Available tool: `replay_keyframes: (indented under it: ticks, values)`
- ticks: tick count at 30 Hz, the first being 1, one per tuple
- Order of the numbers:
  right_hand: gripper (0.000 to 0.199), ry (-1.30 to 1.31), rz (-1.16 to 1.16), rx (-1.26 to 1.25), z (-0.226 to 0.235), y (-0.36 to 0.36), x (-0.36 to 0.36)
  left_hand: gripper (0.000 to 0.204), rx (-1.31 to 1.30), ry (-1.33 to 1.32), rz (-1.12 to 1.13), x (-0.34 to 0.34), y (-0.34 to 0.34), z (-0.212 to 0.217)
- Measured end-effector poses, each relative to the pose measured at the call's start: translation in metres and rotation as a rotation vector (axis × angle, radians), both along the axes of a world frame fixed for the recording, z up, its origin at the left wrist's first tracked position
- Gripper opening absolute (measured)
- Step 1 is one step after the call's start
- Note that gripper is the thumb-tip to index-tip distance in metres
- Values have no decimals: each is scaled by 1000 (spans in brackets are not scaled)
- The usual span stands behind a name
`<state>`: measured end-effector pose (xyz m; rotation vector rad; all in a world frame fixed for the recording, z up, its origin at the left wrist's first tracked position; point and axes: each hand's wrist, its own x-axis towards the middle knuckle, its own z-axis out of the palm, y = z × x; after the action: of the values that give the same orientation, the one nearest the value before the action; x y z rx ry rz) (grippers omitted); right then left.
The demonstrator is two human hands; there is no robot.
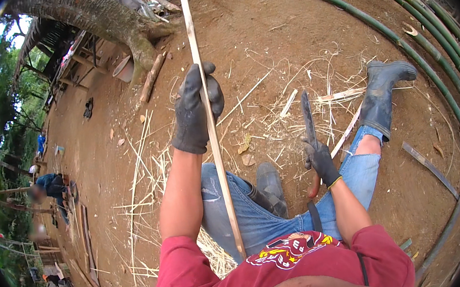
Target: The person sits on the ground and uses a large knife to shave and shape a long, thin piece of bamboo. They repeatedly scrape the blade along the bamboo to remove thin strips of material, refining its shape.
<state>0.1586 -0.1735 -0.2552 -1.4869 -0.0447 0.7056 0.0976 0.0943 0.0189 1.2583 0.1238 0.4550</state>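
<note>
Long pale strip (219,164) in gloved left grip (189,111), knife (308,117) in right grip (322,163)

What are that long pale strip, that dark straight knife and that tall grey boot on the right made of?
The long pale strip: probably bamboo or wood, raw, since it's tan and unpainted. The dark straight knife: a metal blade, it seems, dull and flat; its reddish-brown handle may be wood, but little shows. The tall grey boot: likely rubber, being smooth with a soft shine.
</note>
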Motion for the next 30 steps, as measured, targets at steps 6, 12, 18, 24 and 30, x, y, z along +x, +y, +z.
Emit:
replay_keyframes:
  ticks: [6,12,18,24,30]
  values:
    - [34,-949,-57,-209,118,31,23,33,198,135,129,-12,-35,14]
    - [53,-1648,15,-439,251,67,29,27,143,134,157,-17,-56,13]
    - [54,-1883,-126,-538,268,89,40,32,111,200,28,-28,-56,14]
    - [48,-2037,-314,-462,289,99,114,34,121,126,-98,-28,-58,9]
    - [31,-1792,-473,-776,300,88,228,34,98,77,-159,-31,-56,16]
